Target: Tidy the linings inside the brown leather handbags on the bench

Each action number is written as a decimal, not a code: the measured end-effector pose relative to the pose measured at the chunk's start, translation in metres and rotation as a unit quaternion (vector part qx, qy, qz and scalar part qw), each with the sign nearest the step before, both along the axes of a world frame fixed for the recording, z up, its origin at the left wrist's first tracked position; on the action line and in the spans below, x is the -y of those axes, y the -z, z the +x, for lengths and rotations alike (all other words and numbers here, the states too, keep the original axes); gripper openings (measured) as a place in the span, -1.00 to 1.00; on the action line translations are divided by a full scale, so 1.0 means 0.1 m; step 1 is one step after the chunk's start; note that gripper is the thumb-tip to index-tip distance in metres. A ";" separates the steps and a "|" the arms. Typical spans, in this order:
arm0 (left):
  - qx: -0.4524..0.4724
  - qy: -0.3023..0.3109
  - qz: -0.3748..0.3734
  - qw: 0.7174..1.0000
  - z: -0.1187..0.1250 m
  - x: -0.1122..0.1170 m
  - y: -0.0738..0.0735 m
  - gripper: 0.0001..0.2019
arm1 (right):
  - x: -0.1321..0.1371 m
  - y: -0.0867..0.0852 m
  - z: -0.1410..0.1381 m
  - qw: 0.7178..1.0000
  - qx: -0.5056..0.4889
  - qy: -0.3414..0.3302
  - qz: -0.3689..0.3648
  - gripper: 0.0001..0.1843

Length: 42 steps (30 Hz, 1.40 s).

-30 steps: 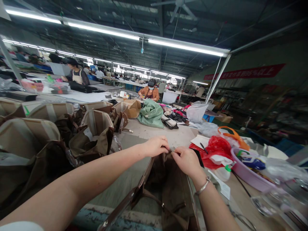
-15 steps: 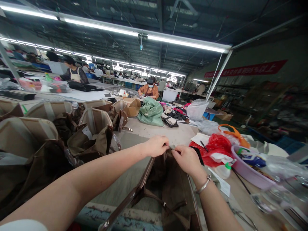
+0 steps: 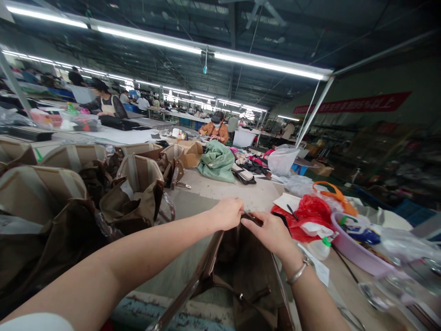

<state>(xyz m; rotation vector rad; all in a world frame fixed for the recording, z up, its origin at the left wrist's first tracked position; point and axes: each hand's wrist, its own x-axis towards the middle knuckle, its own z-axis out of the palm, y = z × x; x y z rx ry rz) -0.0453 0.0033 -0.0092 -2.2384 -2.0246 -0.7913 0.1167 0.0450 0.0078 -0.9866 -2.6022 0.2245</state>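
Observation:
A dark brown bag (image 3: 251, 266) stands in front of me with its mouth spread and a strap hanging across the inside. At its far rim, my left hand (image 3: 229, 213) pinches the edge between thumb and fingers. Right beside it, my right hand (image 3: 270, 230) grips the same rim, thumb inside and fingers over the edge. A bracelet circles the right wrist. The bag's outer far side is hidden behind its rim and my hands.
To the left stand several brown bags (image 3: 138, 202). Ahead lies a green sack (image 3: 216, 161). On the right are a red plastic bag (image 3: 315, 214), a glue bottle (image 3: 319, 248) and a purple basin (image 3: 361, 253). Across the table a person (image 3: 217, 131) works.
My right hand's fingers have shifted left along the bag's rim, and its thumb lies flatter. The left hand stays on the rim. The view has tilted slightly.

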 end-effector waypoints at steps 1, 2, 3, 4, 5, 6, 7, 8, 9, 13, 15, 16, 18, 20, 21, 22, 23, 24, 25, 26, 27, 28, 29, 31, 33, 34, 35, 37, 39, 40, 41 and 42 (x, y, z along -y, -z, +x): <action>0.002 -0.001 -0.002 1.000 0.01 0.00 0.00 -0.90 | -0.01 0.00 -0.01 1.000 -0.004 -0.001 0.001 -0.61; 0.005 0.001 -0.002 1.000 0.01 0.00 0.00 -0.90 | -0.02 -0.01 -0.02 1.000 -0.002 0.001 0.005 -0.62; 0.011 0.004 0.001 1.000 0.01 0.00 0.00 -0.90 | -0.02 -0.01 -0.04 1.000 0.004 0.007 0.009 -0.65; 0.022 0.009 0.003 1.000 0.01 0.00 0.00 -0.90 | -0.03 0.00 -0.06 1.000 0.015 0.016 0.010 -0.67; 0.042 0.014 0.002 0.999 -0.01 0.00 0.01 -0.90 | -0.04 0.00 -0.08 0.999 0.027 0.024 0.011 -0.67; 0.070 0.019 -0.001 0.997 -0.03 0.01 0.01 -0.91 | -0.05 0.01 -0.09 0.999 0.038 0.033 0.011 -0.66; 0.103 0.024 -0.007 0.994 -0.07 0.01 0.02 -0.88 | -0.06 0.01 -0.11 0.998 0.046 0.038 0.014 -0.66; 0.137 0.030 -0.015 0.990 -0.11 0.02 0.02 -0.77 | -0.07 0.02 -0.12 0.998 0.050 0.039 0.020 -0.66; 0.165 0.035 -0.024 0.985 -0.15 0.02 0.03 -0.64 | -0.07 0.02 -0.12 0.998 0.050 0.037 0.029 -0.67; 0.203 0.036 -0.076 0.976 -0.28 0.03 0.00 -0.38 | -0.09 0.05 -0.09 0.998 0.033 0.014 0.050 -0.68; 0.206 0.039 -0.104 0.972 -0.30 0.03 -0.01 -0.45 | -0.11 0.07 -0.08 0.999 0.025 -0.001 0.046 -0.67; 0.210 0.043 -0.115 0.970 -0.30 0.02 -0.01 -0.51 | -0.12 0.07 -0.07 0.999 0.023 -0.008 0.043 -0.67; 0.232 0.052 -0.131 0.962 -0.30 0.00 0.00 -0.63 | -0.14 0.08 -0.07 0.999 0.022 -0.018 0.036 -0.67; 0.261 0.059 -0.141 0.953 -0.31 -0.02 0.02 -0.68 | -0.16 0.08 -0.07 0.999 0.018 -0.025 0.030 -0.67; 0.273 0.061 -0.143 0.949 -0.32 -0.03 0.04 -0.68 | -0.16 0.08 -0.07 0.999 0.016 -0.028 0.026 -0.68; 0.281 0.063 -0.145 0.947 -0.33 -0.03 0.05 -0.68 | -0.16 0.09 -0.07 0.999 0.013 -0.028 0.023 -0.68; 0.284 0.068 -0.147 0.945 -0.34 -0.03 0.05 -0.68 | -0.17 0.09 -0.07 0.999 0.012 -0.028 0.019 -0.68; 0.286 0.075 -0.149 0.944 -0.35 -0.03 0.05 -0.69 | -0.17 0.09 -0.07 0.999 0.011 -0.027 0.015 -0.68; 0.286 0.083 -0.154 0.942 -0.36 -0.03 0.05 -0.70 | -0.17 0.09 -0.06 1.000 0.011 -0.026 0.013 -0.68; 0.285 0.091 -0.161 0.940 -0.36 -0.02 0.05 -0.71 | -0.17 0.10 -0.06 1.000 0.010 -0.026 0.012 -0.67; 0.282 0.097 -0.168 0.940 -0.36 -0.01 0.04 -0.71 | -0.18 0.10 -0.06 1.000 0.010 -0.027 0.011 -0.66; 0.278 0.101 -0.173 0.940 -0.37 0.00 0.04 -0.69 | -0.18 0.10 -0.06 0.999 0.010 -0.029 0.009 -0.66; 0.275 0.100 -0.175 0.940 -0.37 0.00 0.03 -0.67 | -0.18 0.10 -0.06 0.999 0.010 -0.030 0.008 -0.66; 0.273 0.087 -0.170 0.943 -0.36 0.01 0.04 -0.63 | -0.18 0.10 -0.07 0.999 0.009 -0.030 0.003 -0.68; 0.278 0.071 -0.162 0.944 -0.35 0.00 0.06 -0.62 | -0.18 0.10 -0.08 1.000 0.008 -0.026 -0.001 -0.69; 0.280 0.065 -0.160 0.944 -0.34 -0.01 0.07 -0.63 | -0.17 0.10 -0.08 1.000 0.007 -0.024 -0.002 -0.69; 0.280 0.061 -0.158 0.945 -0.34 -0.01 0.08 -0.63 | -0.17 0.10 -0.08 1.000 0.006 -0.022 -0.003 -0.69; 0.276 0.053 -0.151 0.948 -0.33 -0.02 0.09 -0.64 | -0.16 0.10 -0.08 1.000 0.006 -0.020 -0.003 -0.68; 0.270 0.047 -0.142 0.951 -0.32 -0.03 0.10 -0.65 | -0.16 0.10 -0.07 1.000 0.005 -0.021 -0.002 -0.68; 0.267 0.044 -0.138 0.953 -0.32 -0.03 0.10 -0.65 | -0.16 0.11 -0.07 1.000 0.004 -0.022 -0.001 -0.69; 0.263 0.041 -0.136 0.954 -0.32 -0.03 0.10 -0.65 | -0.16 0.11 -0.07 1.000 0.004 -0.023 0.000 -0.69; 0.259 0.039 -0.134 0.956 -0.32 -0.03 0.11 -0.65 | -0.16 0.11 -0.07 1.000 0.005 -0.023 -0.001 -0.70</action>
